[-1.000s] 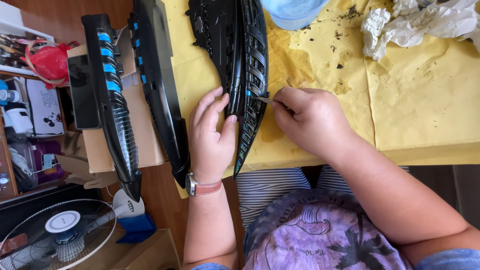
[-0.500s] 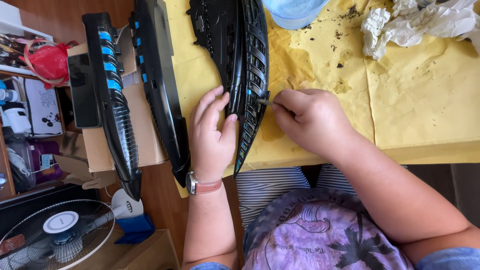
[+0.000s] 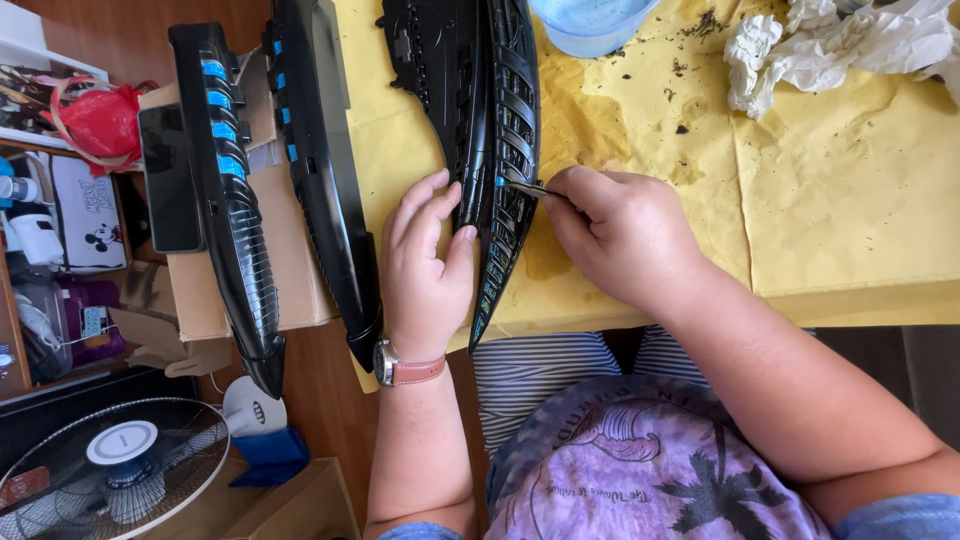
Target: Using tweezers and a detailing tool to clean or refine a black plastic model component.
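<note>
The black slatted panel lies lengthwise on the yellow paper covering the tabletop, its pointed end toward the person. The panel is glossy black plastic — long, curved and tapering, with a row of narrow angled slats along its right edge and small blue tabs showing between them.

The left hand rests flat on the panel's left side, fingers extended and slightly spread, gripping nothing; the thumb presses against the slatted edge.

The right hand is closed around a thin metal tool. The tool tip touches a slat just beside the left thumb.

Left of the left fingers lie two similar black panels with blue tabs. Beyond the right fingers sit a pale blue tub, crumpled white tissue and scattered dark debris.
</note>
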